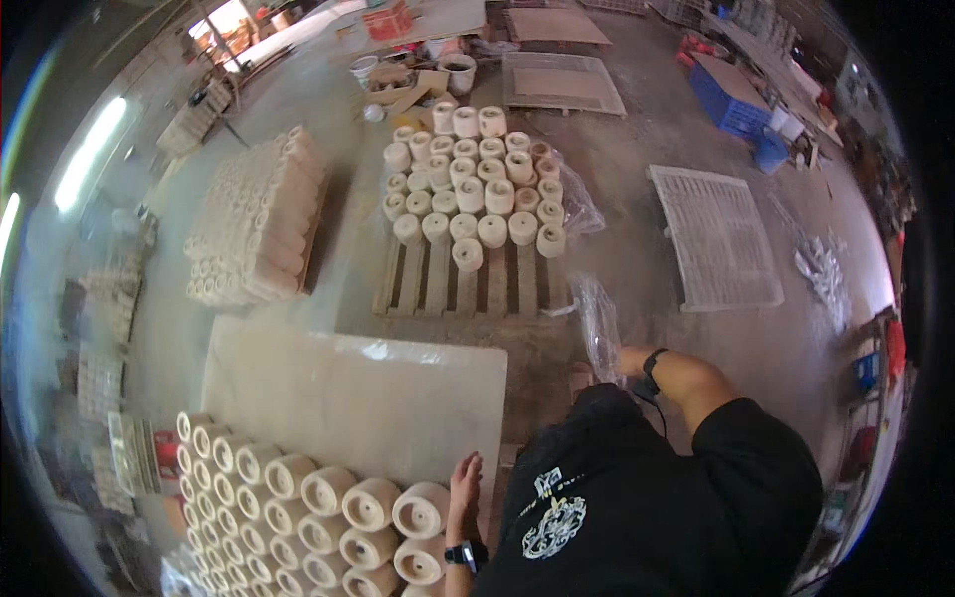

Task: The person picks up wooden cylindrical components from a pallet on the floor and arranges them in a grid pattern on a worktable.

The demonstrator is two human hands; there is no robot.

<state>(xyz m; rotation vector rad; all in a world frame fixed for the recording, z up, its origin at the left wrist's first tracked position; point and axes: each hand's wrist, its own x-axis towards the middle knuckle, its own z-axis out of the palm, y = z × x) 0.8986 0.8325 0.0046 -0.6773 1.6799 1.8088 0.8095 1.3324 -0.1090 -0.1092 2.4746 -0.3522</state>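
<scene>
My right hand (631, 361) is closed on a bunched strip of clear plastic film (599, 323), which partly hides the fingers. A dark band sits on that wrist, with a thin cord hanging below it. To the left, my left hand (466, 482) is held with its fingers extended and nothing visible in it; a watch is on its wrist. Right beside it stand stacked rows of pale, thick-walled hollow cylinders (420, 513), lying on their sides with round openings facing up toward me. A smooth pale board (358, 388) extends behind them.
Ahead is a wooden pallet (435, 289) bearing loose pale cylinders (468, 194). Another stacked load (261, 219) stands at left. A slatted pallet (718, 239) lies at right, crumpled film (824, 267) beyond it. Buckets (458, 72) and a blue stack (731, 98) are farther back.
</scene>
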